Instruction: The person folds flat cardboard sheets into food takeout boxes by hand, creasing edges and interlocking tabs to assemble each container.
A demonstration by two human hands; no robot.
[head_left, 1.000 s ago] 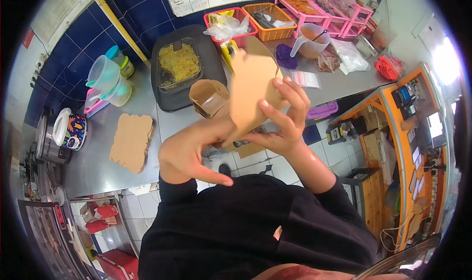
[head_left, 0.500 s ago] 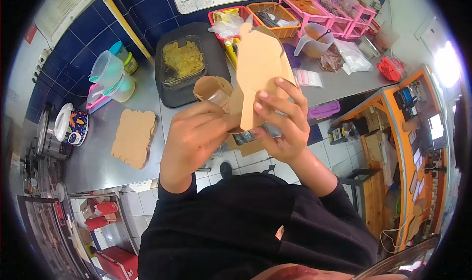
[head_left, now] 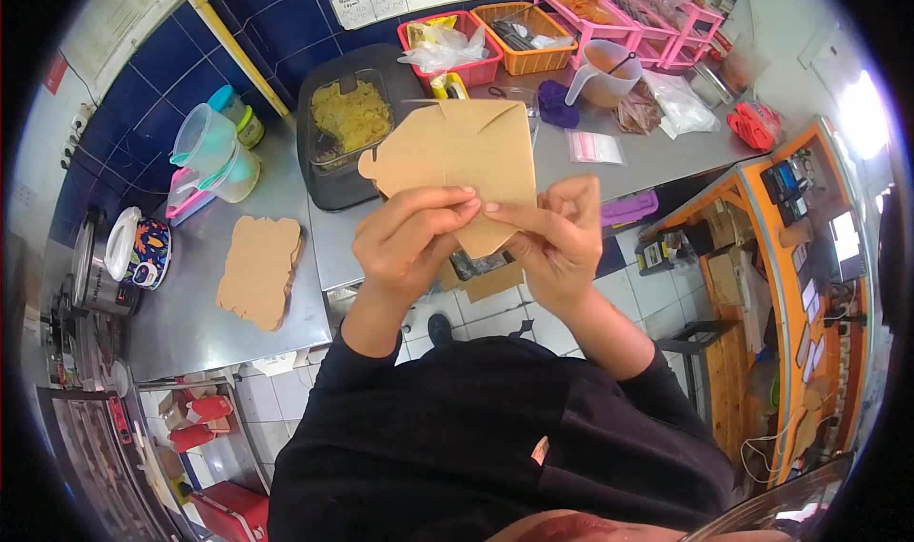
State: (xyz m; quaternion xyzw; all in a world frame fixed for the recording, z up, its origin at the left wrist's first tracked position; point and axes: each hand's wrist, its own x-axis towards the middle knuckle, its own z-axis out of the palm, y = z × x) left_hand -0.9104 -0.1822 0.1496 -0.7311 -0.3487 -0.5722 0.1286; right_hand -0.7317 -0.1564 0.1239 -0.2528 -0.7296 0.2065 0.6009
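A brown cardboard food box, partly folded, is held up in front of me over the counter edge. One tabbed flap of it points left. My left hand pinches its lower left edge, thumb and fingers closed. On the lower right, my right hand grips the same box, with a finger pressed on its face close to the left fingertips. The far side of the box is hidden. To the left, a stack of flat brown cartons lies on the steel counter.
Behind the box, a dish of yellowish food rests on a dark tray. A red basket, an orange basket, and a measuring jug line the back. Clear plastic tubs stand at left.
The box has turned from a narrow, upright view to show a broad face, its tabbed flap now pointing left. Both hands have shifted their grip, and their fingertips have come together.
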